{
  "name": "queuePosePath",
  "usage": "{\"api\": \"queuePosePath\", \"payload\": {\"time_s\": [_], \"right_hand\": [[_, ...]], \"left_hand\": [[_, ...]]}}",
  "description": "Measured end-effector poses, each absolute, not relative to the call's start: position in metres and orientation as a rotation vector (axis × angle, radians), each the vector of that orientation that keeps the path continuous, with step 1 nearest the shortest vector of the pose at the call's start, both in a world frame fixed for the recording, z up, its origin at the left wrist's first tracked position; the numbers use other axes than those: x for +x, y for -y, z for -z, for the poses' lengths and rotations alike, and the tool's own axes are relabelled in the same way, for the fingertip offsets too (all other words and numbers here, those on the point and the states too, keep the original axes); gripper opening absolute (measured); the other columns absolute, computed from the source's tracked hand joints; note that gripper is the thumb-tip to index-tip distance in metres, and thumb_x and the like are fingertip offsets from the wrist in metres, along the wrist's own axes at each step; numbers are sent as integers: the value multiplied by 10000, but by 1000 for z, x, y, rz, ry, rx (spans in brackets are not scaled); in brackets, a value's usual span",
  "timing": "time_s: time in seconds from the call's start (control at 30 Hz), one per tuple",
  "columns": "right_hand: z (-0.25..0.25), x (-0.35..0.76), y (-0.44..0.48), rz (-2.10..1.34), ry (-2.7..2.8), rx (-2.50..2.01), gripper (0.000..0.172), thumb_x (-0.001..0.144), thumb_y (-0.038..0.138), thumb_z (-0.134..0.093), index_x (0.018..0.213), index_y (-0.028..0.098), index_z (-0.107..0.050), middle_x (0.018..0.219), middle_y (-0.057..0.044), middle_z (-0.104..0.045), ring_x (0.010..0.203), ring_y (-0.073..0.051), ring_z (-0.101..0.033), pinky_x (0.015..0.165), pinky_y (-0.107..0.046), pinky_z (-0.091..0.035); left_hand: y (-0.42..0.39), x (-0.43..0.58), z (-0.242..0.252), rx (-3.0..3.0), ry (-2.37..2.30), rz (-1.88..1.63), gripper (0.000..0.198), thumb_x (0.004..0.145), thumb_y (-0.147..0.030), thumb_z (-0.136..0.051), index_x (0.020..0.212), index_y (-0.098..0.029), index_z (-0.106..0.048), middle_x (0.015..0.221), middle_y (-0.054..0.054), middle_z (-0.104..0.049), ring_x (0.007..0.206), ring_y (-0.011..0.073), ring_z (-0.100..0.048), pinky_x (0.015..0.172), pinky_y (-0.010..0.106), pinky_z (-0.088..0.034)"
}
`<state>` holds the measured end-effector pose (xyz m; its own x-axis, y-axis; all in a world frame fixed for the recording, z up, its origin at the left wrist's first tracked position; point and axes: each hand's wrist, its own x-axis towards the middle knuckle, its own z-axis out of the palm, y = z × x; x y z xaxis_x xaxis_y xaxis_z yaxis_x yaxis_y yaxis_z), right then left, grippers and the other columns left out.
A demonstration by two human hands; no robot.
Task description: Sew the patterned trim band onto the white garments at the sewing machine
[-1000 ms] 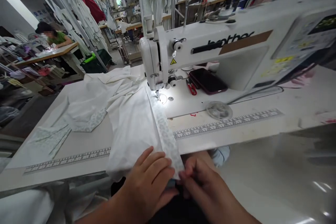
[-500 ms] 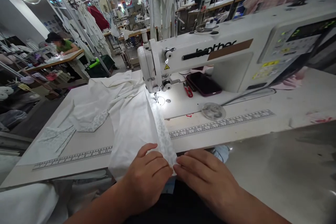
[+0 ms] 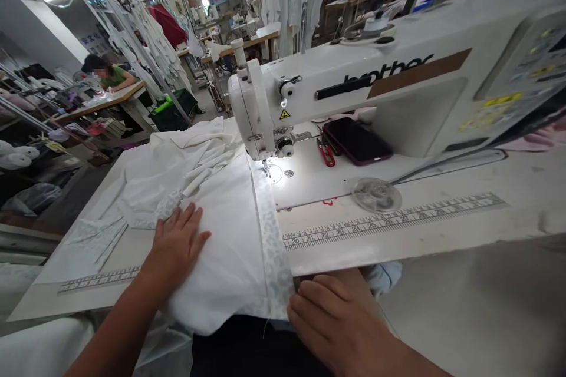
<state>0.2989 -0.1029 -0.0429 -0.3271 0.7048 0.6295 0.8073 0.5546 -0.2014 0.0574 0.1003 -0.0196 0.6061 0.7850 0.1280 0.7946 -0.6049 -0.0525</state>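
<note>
White fabric (image 3: 230, 241) with a patterned band (image 3: 273, 247) along its right side runs from under the needle of the sewing machine (image 3: 259, 106) down over the table's front edge. My left hand (image 3: 179, 247) lies on the fabric, left of the band, fingers spread. At the band's lower right corner, my right hand (image 3: 327, 318) has its fingers curled together on the fabric edge; the fingertips are partly hidden. The presser foot (image 3: 266, 169) sits at the band's upper end under the lit lamp.
Red-handled thread snips (image 3: 326, 153) and a phone (image 3: 357, 140) lie beneath the machine arm. A clear round plastic disc (image 3: 377, 194) rests above the ruler strip (image 3: 389, 222). More fabric lies bunched at left. Another person (image 3: 106, 73) sits at a far table.
My left hand has moved from the band's lower end leftward and up, flattening onto the fabric. The right hand stays at the corner, slightly lower. The band lies wider and flatter, and the view has shifted.
</note>
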Motion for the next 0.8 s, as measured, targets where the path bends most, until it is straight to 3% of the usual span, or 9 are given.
{"api": "queuePosePath", "payload": {"time_s": [0.1,0.23,0.4,0.6,0.8], "right_hand": [[36,302,105,212,2150,-1241,430,1018,143,-261,896,150,-673,866,-36,-690,853,-180,-557,844,-333,-403],[31,305,109,161,2242,-1282,427,1017,153,-259,955,150,-682,890,-45,-688,888,-186,-562,871,-328,-412],[28,306,110,129,2231,-1301,345,985,133,-338,959,159,-682,907,-54,-696,903,-191,-572,881,-325,-433],[38,310,107,85,2218,-1330,364,998,136,-316,982,177,-677,933,-53,-701,884,-180,-583,848,-320,-463],[58,316,96,148,2145,-1261,334,1010,146,-341,969,174,-671,894,-25,-711,859,-172,-597,782,-313,-484]], "left_hand": [[-77,86,17,-2758,1124,394,371,953,-314,-429,1251,-130,-551,1423,162,-475,1352,342,-391,1096,641,-271],[-53,140,12,-3032,766,601,277,958,-244,-441,1186,-142,-560,1353,143,-544,1322,268,-443,1118,557,-331],[-52,164,17,-3195,463,580,343,925,-326,-545,1197,-116,-546,1308,146,-572,1273,276,-491,1104,535,-378],[-47,159,22,-3193,179,677,249,909,-207,-557,1129,-96,-599,1129,108,-664,1127,234,-593,1055,447,-470],[-54,164,22,-3210,153,715,235,902,-190,-558,1099,-81,-622,1120,107,-667,1106,227,-598,1038,417,-495]]}}
